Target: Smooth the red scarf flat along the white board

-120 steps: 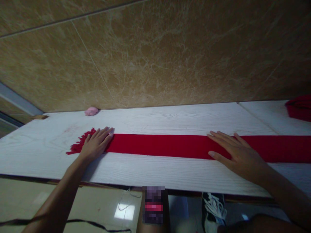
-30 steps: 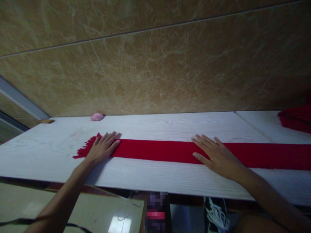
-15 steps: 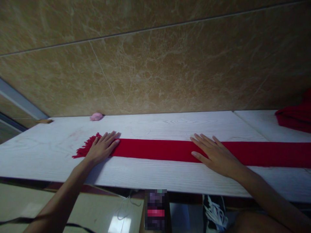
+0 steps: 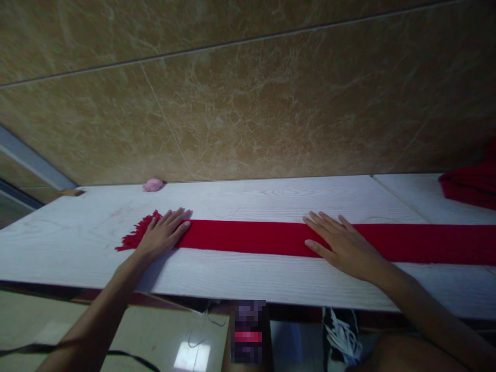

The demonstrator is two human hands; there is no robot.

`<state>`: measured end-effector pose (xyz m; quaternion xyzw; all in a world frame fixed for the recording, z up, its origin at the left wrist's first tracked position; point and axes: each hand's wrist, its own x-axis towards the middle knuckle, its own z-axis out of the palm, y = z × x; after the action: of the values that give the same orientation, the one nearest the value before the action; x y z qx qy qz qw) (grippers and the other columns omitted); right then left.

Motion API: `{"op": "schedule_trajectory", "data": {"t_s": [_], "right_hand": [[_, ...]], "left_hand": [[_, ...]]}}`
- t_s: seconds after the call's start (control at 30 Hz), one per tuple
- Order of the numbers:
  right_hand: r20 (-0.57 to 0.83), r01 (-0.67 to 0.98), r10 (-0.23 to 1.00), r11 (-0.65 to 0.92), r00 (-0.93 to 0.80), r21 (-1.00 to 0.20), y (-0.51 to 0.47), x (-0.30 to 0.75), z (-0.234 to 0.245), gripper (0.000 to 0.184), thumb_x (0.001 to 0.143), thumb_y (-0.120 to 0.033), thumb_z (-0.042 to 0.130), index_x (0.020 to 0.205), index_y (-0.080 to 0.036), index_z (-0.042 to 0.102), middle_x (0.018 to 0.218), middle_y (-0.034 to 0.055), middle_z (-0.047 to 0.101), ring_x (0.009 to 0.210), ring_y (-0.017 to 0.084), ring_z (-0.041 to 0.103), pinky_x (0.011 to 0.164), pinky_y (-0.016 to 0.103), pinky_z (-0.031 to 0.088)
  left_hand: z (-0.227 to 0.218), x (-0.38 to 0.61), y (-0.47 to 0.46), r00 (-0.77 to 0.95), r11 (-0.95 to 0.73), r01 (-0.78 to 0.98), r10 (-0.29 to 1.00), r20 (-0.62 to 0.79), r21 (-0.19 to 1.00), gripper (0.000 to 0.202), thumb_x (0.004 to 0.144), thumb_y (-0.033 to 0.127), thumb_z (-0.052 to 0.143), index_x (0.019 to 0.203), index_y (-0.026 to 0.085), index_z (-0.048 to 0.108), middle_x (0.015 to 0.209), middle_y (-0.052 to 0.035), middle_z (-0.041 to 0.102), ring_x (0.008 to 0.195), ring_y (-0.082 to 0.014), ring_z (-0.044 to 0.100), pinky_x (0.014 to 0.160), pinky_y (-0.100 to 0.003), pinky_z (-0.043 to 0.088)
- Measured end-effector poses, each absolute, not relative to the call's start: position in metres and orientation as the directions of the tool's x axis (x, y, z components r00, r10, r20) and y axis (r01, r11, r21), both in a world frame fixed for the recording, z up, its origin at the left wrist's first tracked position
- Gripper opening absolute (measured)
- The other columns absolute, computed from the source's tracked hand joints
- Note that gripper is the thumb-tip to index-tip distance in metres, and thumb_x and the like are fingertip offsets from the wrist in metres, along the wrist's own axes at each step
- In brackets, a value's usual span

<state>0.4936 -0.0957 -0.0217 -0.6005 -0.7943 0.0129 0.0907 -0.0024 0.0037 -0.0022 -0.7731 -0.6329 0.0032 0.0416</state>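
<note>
A long red scarf, folded into a narrow strip, lies flat along the white wood-grain table. Its fringed end fans out at the left, and the strip runs out of view on the right. My left hand rests open, palm down, across the scarf just beside the fringe. Farther right, my right hand also lies flat on the scarf with its fingers spread. Neither hand grips the fabric. The cloth under both palms is hidden.
A small pink object sits against the tiled wall. Folded red fabric lies at the far right. A small wooden block is at the left corner. Below the table edge are white cords and a pixelated patch.
Both hands stay flat in the same places on the scarf. The whole view has shifted very slightly; nothing else visibly differs.
</note>
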Motion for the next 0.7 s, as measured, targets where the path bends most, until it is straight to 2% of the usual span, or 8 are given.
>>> {"op": "schedule_trajectory", "data": {"t_s": [0.13, 0.33, 0.53, 0.63, 0.7], "right_hand": [[0.129, 0.947, 0.954, 0.289, -0.272, -0.139, -0.095, 0.494, -0.02, 0.078, 0.106, -0.071, 0.029, 0.164, -0.023, 0.047, 0.17, 0.0099, 0.04, 0.16, 0.033, 0.034, 0.13, 0.064, 0.025], [0.146, 0.953, 0.956, 0.273, -0.255, -0.127, -0.097, 0.494, -0.023, 0.076, 0.106, -0.071, 0.03, 0.164, -0.025, 0.048, 0.171, 0.0093, 0.04, 0.16, 0.032, 0.033, 0.13, 0.063, 0.025], [0.163, 0.945, 0.948, 0.297, -0.274, -0.137, -0.092, 0.498, -0.029, 0.073, 0.106, -0.069, 0.032, 0.163, -0.028, 0.049, 0.17, 0.009, 0.042, 0.159, 0.033, 0.036, 0.13, 0.063, 0.026], [0.157, 0.943, 0.956, 0.275, -0.247, -0.189, -0.091, 0.496, -0.019, 0.076, 0.103, -0.071, 0.038, 0.161, -0.025, 0.051, 0.17, 0.0112, 0.041, 0.16, 0.036, 0.033, 0.129, 0.068, 0.023], [0.227, 0.915, 0.942, 0.306, -0.249, -0.263, -0.102, 0.487, 0.0, 0.073, 0.102, -0.071, 0.042, 0.155, -0.023, 0.059, 0.168, 0.0131, 0.045, 0.159, 0.038, 0.035, 0.128, 0.07, 0.025]], "left_hand": [[-0.002, -0.002, 0.004, 0.193, -0.19, 0.979, 0.981, 0.035, -0.073, 0.065, 0.108, 0.044, 0.02, 0.168, 0.027, 0.04, 0.175, -0.0053, 0.035, 0.164, -0.0342, 0.03, 0.128, -0.064, 0.03], [0.001, 0.0, 0.003, 0.165, -0.163, 0.983, 0.986, 0.018, -0.086, 0.065, 0.109, 0.047, 0.021, 0.169, 0.03, 0.038, 0.176, -0.0025, 0.034, 0.164, -0.0316, 0.029, 0.13, -0.06, 0.029], [0.002, 0.001, 0.002, 0.181, -0.178, 0.98, 0.983, 0.031, -0.085, 0.065, 0.108, 0.045, 0.022, 0.168, 0.028, 0.041, 0.175, -0.005, 0.036, 0.163, -0.0354, 0.031, 0.127, -0.065, 0.031], [0.002, 0.002, 0.002, 0.174, -0.17, 0.981, 0.984, 0.036, -0.09, 0.063, 0.108, 0.045, 0.024, 0.167, 0.029, 0.042, 0.174, -0.0045, 0.038, 0.163, -0.0347, 0.032, 0.127, -0.064, 0.032], [0.002, 0.002, 0.002, 0.17, -0.167, 0.982, 0.985, 0.031, -0.088, 0.063, 0.109, 0.046, 0.024, 0.167, 0.031, 0.042, 0.174, -0.0034, 0.038, 0.163, -0.0335, 0.032, 0.128, -0.062, 0.031]]}}
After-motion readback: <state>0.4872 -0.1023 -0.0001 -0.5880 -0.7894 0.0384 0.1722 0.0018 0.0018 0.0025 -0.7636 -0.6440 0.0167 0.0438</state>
